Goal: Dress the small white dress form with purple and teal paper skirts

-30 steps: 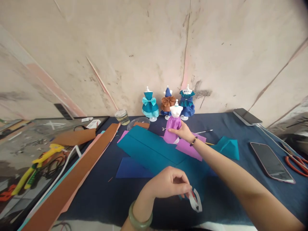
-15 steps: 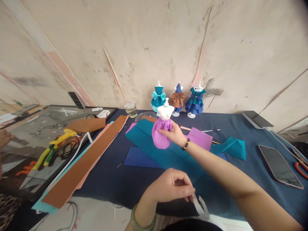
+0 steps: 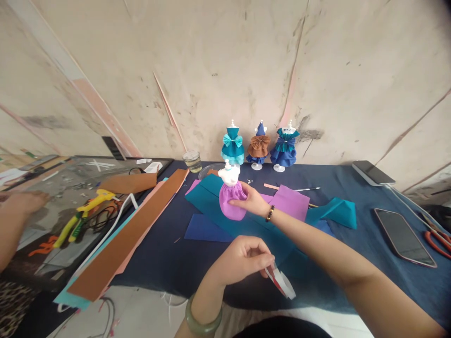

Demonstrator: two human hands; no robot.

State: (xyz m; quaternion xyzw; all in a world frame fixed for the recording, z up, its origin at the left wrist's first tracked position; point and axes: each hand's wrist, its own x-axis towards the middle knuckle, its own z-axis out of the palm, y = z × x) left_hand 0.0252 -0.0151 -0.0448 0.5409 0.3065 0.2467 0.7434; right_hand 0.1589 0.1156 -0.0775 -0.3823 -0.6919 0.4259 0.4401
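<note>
My right hand (image 3: 254, 201) is closed round a small white mannequin (image 3: 229, 176) at its gathered purple skirt (image 3: 230, 204). The mannequin leans slightly left above a teal cloth piece (image 3: 207, 197). Nearer to me, my left hand (image 3: 241, 263) pinches a narrow tape roll (image 3: 286, 285), a pale ring with some red inside. The roll hangs tilted below my fingertips, apart from the mannequin. Beneath my hands are a blue cloth piece (image 3: 207, 228) and a purple square (image 3: 291, 203).
Three dressed mannequins (image 3: 259, 145) stand by the wall, near a glass of liquid (image 3: 192, 161). Brown strips (image 3: 134, 230) lie left, beside a yellow glue gun (image 3: 97, 201) and another person's hand (image 3: 26, 206). Phones (image 3: 405, 237) and red-handled pliers (image 3: 437, 241) are right.
The mannequin has come down and a little left in my right hand. My left hand has risen slightly leftward, turning the tape roll. The other person's hand reaches further in.
</note>
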